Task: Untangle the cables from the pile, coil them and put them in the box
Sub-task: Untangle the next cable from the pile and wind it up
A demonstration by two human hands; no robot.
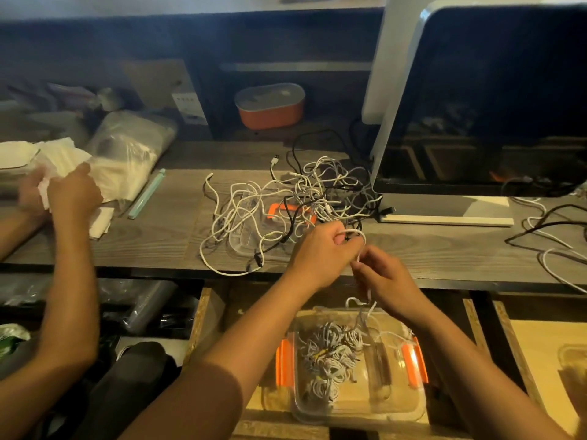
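Observation:
A tangled pile of white and black cables lies on the dark wooden desk, partly over a clear lid with an orange clip. My left hand grips a white cable that loops out of the pile at the desk's front edge. My right hand pinches the same cable just below, and its loose end hangs down toward the box. The clear plastic box with orange clips sits in an open drawer below the desk. Several coiled white cables lie inside it.
A monitor stands at the right, with loose cables by its base. Another person's hands handle white paper at the left, beside a plastic bag. An orange container sits on the back shelf.

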